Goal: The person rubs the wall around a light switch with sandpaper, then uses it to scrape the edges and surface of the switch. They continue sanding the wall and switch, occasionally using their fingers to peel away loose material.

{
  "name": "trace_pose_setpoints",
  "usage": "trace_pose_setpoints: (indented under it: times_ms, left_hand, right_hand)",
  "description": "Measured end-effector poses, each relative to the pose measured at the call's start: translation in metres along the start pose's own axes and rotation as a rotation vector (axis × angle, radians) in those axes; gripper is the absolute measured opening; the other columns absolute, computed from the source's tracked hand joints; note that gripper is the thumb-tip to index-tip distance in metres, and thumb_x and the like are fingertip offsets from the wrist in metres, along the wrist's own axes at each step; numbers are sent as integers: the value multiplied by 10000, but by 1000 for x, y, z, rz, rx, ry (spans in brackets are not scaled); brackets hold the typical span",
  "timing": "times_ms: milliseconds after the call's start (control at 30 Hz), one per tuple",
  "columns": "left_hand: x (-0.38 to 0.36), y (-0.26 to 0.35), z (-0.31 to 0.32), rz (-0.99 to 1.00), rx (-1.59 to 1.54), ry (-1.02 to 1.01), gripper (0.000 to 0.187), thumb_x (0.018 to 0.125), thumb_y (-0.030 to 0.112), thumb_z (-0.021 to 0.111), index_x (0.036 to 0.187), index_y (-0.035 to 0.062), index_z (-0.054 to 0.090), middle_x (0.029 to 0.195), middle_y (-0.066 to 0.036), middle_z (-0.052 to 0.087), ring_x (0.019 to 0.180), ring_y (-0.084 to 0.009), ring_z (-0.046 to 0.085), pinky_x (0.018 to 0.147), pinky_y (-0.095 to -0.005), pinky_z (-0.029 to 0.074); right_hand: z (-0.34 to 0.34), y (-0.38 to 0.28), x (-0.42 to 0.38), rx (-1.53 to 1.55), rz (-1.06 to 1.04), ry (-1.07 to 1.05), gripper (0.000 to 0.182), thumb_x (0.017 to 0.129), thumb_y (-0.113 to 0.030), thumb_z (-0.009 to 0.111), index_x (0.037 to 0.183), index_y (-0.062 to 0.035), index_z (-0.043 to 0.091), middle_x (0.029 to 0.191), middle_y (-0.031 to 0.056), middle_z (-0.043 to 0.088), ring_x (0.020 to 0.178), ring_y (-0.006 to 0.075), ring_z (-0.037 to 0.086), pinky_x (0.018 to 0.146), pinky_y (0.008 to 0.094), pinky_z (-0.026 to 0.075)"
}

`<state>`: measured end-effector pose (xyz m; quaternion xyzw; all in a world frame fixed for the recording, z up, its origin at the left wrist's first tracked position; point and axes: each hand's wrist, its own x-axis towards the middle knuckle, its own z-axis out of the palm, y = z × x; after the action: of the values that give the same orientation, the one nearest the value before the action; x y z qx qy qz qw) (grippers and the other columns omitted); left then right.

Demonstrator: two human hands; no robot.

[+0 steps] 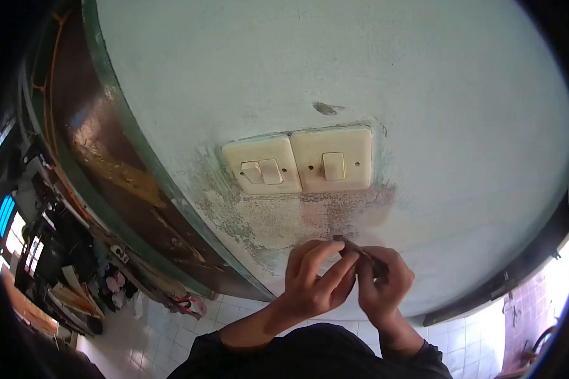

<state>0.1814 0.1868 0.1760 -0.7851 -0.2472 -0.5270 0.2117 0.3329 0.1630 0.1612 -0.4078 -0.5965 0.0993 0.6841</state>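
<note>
While both hands pinch it, the dark tool (pixel 360 252) (small) bridges left grip (pixel 316 278) and right grip (pixel 385 278).

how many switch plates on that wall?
2, side by side above the hands: left switch plate carries two rockers, right switch plate one. Wall beyond the frame edges is unseen.
</note>
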Motion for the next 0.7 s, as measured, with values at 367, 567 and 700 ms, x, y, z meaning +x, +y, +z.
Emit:
trace_pose_setpoints:
  times_ms: [367,567,700]
  left_hand:
    - [19,3,-18,-334,-343,119,450,832,119,739,1212,-78,603,1196,-250,622,1049,-332,636,842,-382,531]
    - [53,-21,-26,15,82,202,241,820,-15,725,1055,-9,672,1072,-146,626,817,-208,630,711,-286,515]
    - [81,-35,-37,142,475,161,355,793,9,743,1146,28,715,1175,-145,636,1033,-249,581,858,-336,476]
  right_hand:
    - [-3,-9,37,263,-342,-413,496,836,42,617,1331,39,616,1276,226,667,1166,443,609,979,482,520]
    - [-21,28,57,-382,-670,90,313,754,81,624,1018,-51,730,1227,138,696,1132,386,598,959,459,506]
    - [-23,59,65,-519,-759,279,323,700,95,584,946,-67,715,1141,114,692,1044,321,598,894,402,516]
